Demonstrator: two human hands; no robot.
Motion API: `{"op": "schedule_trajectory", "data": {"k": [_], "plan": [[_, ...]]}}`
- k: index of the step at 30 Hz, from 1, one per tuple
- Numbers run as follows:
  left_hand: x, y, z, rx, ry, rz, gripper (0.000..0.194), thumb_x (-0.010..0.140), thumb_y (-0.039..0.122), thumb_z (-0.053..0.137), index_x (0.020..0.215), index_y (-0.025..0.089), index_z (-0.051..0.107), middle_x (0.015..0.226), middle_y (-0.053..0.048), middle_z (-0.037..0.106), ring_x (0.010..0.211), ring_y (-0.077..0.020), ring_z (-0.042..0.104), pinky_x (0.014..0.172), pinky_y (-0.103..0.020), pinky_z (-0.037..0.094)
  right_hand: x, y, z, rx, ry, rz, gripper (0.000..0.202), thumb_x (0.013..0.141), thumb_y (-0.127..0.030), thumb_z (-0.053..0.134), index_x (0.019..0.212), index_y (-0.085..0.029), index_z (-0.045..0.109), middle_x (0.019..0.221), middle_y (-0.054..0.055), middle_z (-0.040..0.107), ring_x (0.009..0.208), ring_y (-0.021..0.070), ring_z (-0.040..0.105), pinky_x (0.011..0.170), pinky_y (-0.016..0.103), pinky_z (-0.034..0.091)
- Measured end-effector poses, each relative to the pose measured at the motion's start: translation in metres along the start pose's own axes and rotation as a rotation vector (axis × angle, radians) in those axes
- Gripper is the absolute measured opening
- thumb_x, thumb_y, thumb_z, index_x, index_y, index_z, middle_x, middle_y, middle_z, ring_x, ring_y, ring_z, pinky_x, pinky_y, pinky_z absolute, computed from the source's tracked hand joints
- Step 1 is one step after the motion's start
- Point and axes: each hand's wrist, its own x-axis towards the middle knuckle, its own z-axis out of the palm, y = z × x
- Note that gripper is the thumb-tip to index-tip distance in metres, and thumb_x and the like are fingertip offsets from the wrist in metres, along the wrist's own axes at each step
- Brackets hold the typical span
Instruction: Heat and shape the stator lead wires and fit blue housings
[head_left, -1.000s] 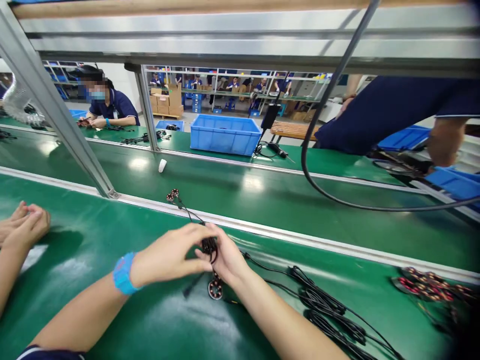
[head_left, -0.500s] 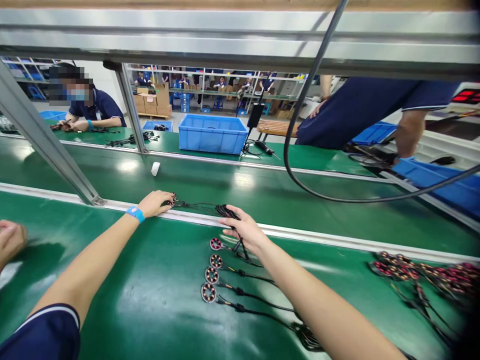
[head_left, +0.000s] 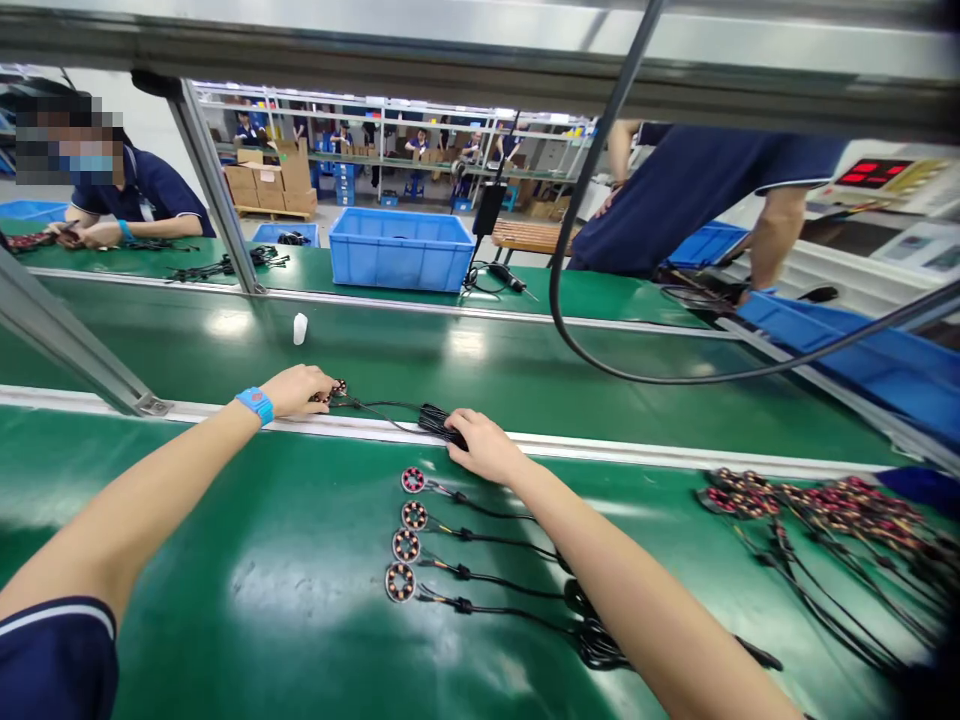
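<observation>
My left hand (head_left: 302,391), with a blue wristband, reaches over the white rail (head_left: 367,430). Its fingers are closed on a small motor stator (head_left: 339,388), a ring with copper coils, mostly hidden by the fingers. From there thin black leads run right to a coiled black cable (head_left: 436,420), lying at the rail. My right hand (head_left: 484,445) is wrapped over the right end of that coil. Below it on the green surface, several stators (head_left: 406,545) lie in a column at the left ends of their cables (head_left: 510,582); my right forearm covers part of these.
A pile of stators with cables (head_left: 817,505) lies at the right. Beyond the rail are a white object (head_left: 300,328), a blue bin (head_left: 401,255) and a co-worker (head_left: 142,195). A metal post (head_left: 82,330) and a hanging black cable (head_left: 553,290) cross the space.
The view has shifted. My right hand's fingers, spread around the coiled cable before, now close over it at the rail. Another person's hand at the left edge has gone from view.
</observation>
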Motion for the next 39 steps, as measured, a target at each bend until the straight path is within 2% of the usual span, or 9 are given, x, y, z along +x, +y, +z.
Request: {"op": "schedule_trajectory", "data": {"k": [8,11,14,17,21,27,32,36,39], "plan": [[0.019,0.008,-0.004,0.035,-0.064,0.108,0.020,0.085,0.033,0.069,0.075,0.021,0.057,0.116,-0.005,0.072,0.092,-0.0224,0.063,0.080,-0.032,0.046,0.001,0.027,-0.037,0.225,0.033,0.139,0.024,0.086,-0.031,0.053,0.104,-0.018,0.063,0.085,0.003,0.066,0.071,0.0161,0.059,0.071,0.029,0.047],[0.026,0.030,-0.011,0.053,-0.050,0.138,0.018,0.087,0.033,0.068,0.077,0.022,0.059,0.098,-0.005,0.071,0.087,-0.0229,0.061,0.076,-0.032,0.046,-0.016,0.041,-0.063,0.388,0.011,0.192,0.047,0.086,-0.049,0.060,0.121,-0.017,0.061,0.072,-0.001,0.061,0.057,0.0120,0.052,0.055,0.025,0.041],[0.038,0.067,-0.013,0.052,-0.010,0.177,0.016,0.092,0.034,0.065,0.084,0.021,0.062,0.102,-0.007,0.069,0.093,-0.0243,0.061,0.082,-0.034,0.047,-0.048,0.062,-0.088,0.470,0.076,0.240,0.064,0.079,-0.061,0.068,0.123,-0.016,0.056,0.069,-0.003,0.058,0.055,0.0104,0.049,0.050,0.023,0.035],[0.054,0.110,-0.006,0.017,0.035,0.215,0.016,0.096,0.037,0.063,0.095,0.020,0.064,0.117,-0.009,0.067,0.105,-0.0260,0.061,0.090,-0.036,0.046,-0.090,0.086,-0.108,0.464,0.159,0.319,0.062,0.075,-0.064,0.073,0.110,-0.015,0.059,0.068,-0.001,0.060,0.056,0.0105,0.050,0.051,0.023,0.036],[0.073,0.153,0.013,-0.041,0.030,0.279,0.023,0.095,0.042,0.067,0.087,0.021,0.062,0.113,-0.007,0.068,0.101,-0.0259,0.061,0.085,-0.036,0.045,-0.139,0.110,-0.108,0.402,0.232,0.398,0.064,0.069,-0.067,0.076,0.105,-0.016,0.062,0.093,0.008,0.070,0.077,0.0160,0.064,0.070,0.029,0.049],[0.064,0.166,0.026,-0.130,-0.042,0.367,0.028,0.102,0.045,0.054,0.092,0.020,0.064,0.105,-0.006,0.069,0.092,-0.0224,0.063,0.081,-0.034,0.045,-0.172,0.119,-0.078,0.254,0.212,0.411,0.053,0.074,-0.063,0.073,0.100,-0.018,0.066,0.102,0.010,0.071,0.100,0.0247,0.066,0.093,0.040,0.050],[0.043,0.165,0.026,-0.215,-0.015,0.325,0.035,0.104,0.050,0.050,0.091,0.021,0.065,0.105,-0.006,0.069,0.096,-0.0228,0.064,0.084,-0.034,0.046,-0.179,0.073,-0.093,0.054,0.247,0.327,0.036,0.081,-0.050,0.073,0.103,-0.022,0.074,0.113,0.010,0.072,0.111,0.0308,0.062,0.106,0.047,0.042],[0.029,0.175,0.016,-0.253,0.145,0.195,0.035,0.103,0.052,0.049,0.094,0.022,0.064,0.113,-0.007,0.069,0.103,-0.0257,0.063,0.088,-0.039,0.047,-0.159,-0.012,-0.132,-0.026,0.494,0.062,0.033,0.092,-0.048,0.066,0.113,-0.023,0.072,0.115,0.009,0.072,0.109,0.0263,0.065,0.102,0.042,0.048],[0.002,0.204,0.016,-0.252,0.304,0.139,0.035,0.106,0.048,0.044,0.097,0.022,0.063,0.107,-0.007,0.069,0.100,-0.0235,0.063,0.088,-0.039,0.050,-0.118,-0.080,-0.168,0.176,0.716,-0.168,0.044,0.093,-0.057,0.063,0.121,-0.023,0.067,0.124,0.009,0.070,0.118,0.0254,0.063,0.106,0.043,0.048]]}}
